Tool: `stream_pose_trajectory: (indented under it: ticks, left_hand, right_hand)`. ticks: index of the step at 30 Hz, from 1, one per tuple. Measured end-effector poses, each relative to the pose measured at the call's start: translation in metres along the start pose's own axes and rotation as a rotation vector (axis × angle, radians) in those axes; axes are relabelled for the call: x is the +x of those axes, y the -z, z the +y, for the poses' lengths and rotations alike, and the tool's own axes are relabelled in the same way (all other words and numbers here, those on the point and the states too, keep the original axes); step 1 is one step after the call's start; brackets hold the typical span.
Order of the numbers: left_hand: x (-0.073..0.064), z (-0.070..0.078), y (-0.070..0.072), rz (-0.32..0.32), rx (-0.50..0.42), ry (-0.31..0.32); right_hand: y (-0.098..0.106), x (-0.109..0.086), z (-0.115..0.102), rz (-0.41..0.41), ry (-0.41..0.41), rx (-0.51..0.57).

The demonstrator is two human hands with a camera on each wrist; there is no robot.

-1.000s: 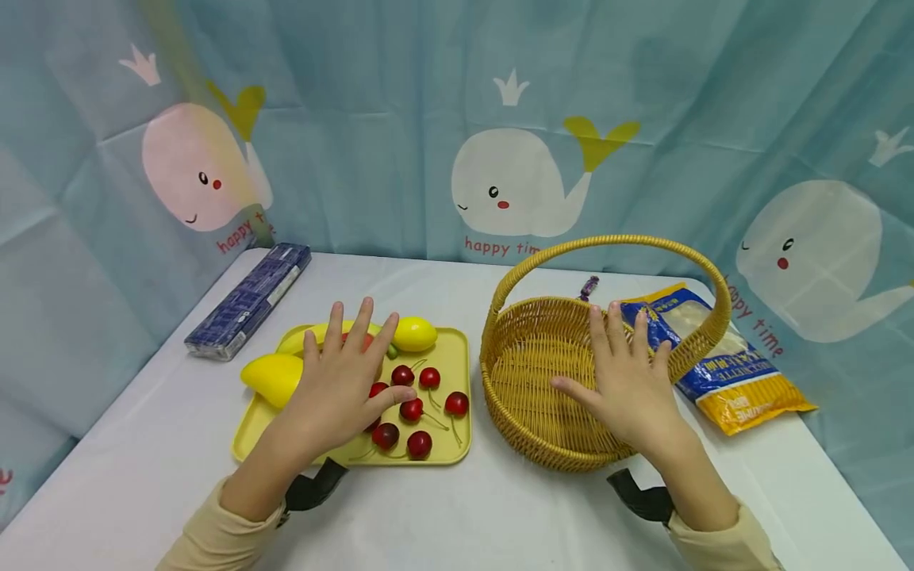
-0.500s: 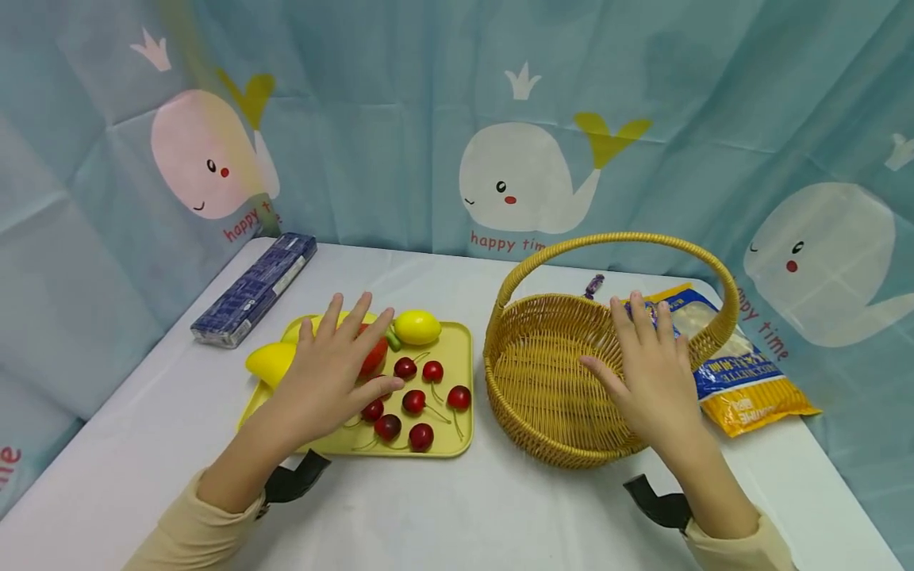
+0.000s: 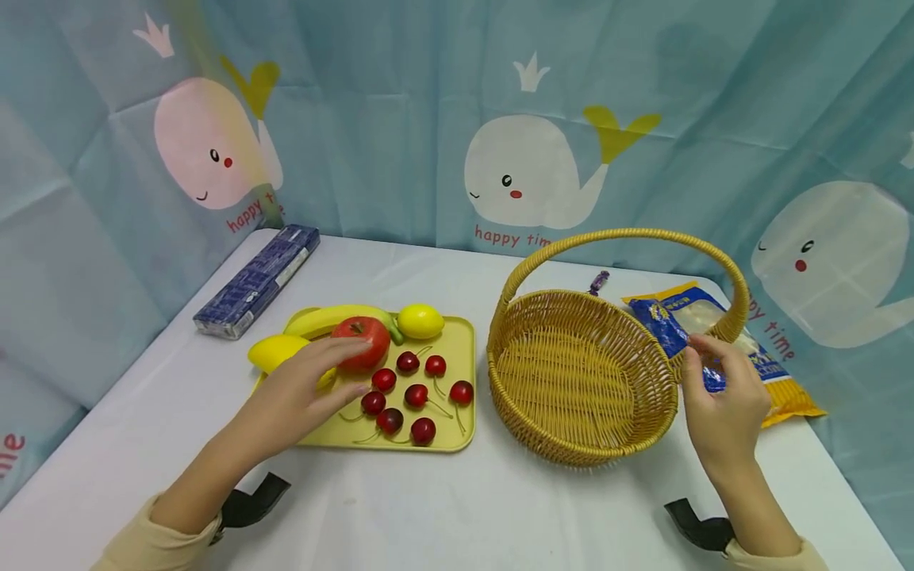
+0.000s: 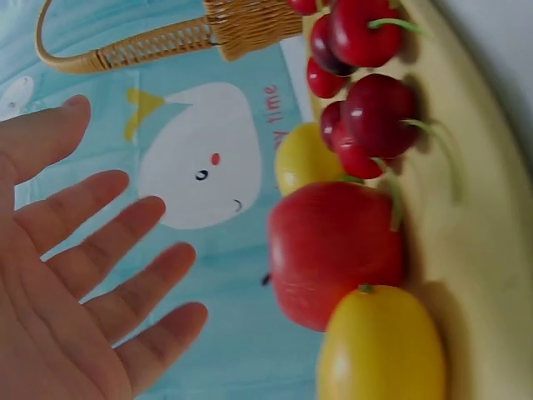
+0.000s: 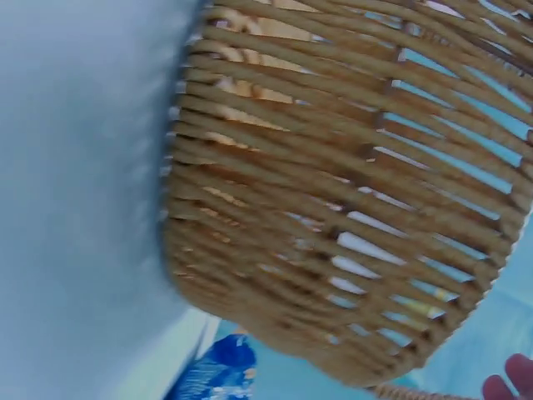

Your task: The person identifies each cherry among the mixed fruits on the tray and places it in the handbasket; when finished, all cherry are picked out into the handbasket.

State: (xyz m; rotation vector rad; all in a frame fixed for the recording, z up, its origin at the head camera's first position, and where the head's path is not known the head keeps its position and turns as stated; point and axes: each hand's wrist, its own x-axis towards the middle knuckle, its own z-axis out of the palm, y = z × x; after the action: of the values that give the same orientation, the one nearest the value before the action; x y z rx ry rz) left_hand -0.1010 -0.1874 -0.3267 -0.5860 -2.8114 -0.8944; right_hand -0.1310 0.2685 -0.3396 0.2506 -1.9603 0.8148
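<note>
My left hand (image 3: 303,388) hovers over the front left of a yellow tray (image 3: 453,434), fingers extended and thumb apart. Just beyond its fingertips sits a red apple (image 3: 371,333); the left wrist view shows air between the hand (image 4: 92,275) and the apple (image 4: 333,250). Several cherries (image 3: 423,431), a banana (image 3: 321,319), a lemon (image 3: 420,321) and a yellow mango (image 3: 274,350) lie on the tray. My right hand (image 3: 728,404) has bent fingers at the lower right end of the wicker basket's (image 3: 564,381) handle, overlapping it; I cannot tell whether they grip it.
A blue and orange food bag (image 3: 785,396) lies behind the right hand, partly hidden. A purple wrapped candy (image 3: 598,281) is behind the basket. At the back left lies a dark blue packet (image 3: 257,281). A whale-printed curtain (image 3: 400,159) surrounds the white table (image 3: 400,515).
My right hand moves from over the basket rightward to the handle's base, its fingers bending. The left hand lowers and turns sideways near the apple, its fingers drawing together.
</note>
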Motion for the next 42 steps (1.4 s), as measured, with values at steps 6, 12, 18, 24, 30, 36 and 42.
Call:
stream_pose_trajectory:
  ticks: [6, 12, 18, 24, 30, 36, 42]
  left_hand:
    - [-0.005, -0.009, -0.006, 0.021, -0.061, 0.004]
    - [-0.009, -0.016, -0.020, 0.006, -0.132, 0.004]
    - [-0.009, -0.018, -0.031, -0.108, -0.182, 0.046]
    - [-0.006, -0.020, -0.041, -0.164, -0.153, 0.047]
    - [-0.003, -0.013, -0.049, -0.181, -0.089, 0.086]
    - [0.000, -0.003, -0.055, -0.173, 0.013, 0.140]
    - [0.002, -0.003, -0.062, -0.177, 0.070, 0.143]
  right_hand:
    - [0.007, -0.007, 0.011, 0.077, -0.100, 0.018]
    - [0.013, -0.013, 0.021, 0.059, -0.247, -0.037]
    - [0.012, -0.014, 0.029, -0.063, -0.427, -0.063]
    - [0.010, -0.016, 0.034, -0.298, -0.544, -0.165]
    - [0.009, -0.022, 0.040, -0.536, -0.471, -0.181]
    - [0.007, -0.023, 0.043, -0.559, -0.471, -0.138]
    - [0.008, -0.025, 0.044, -0.550, -0.495, -0.100]
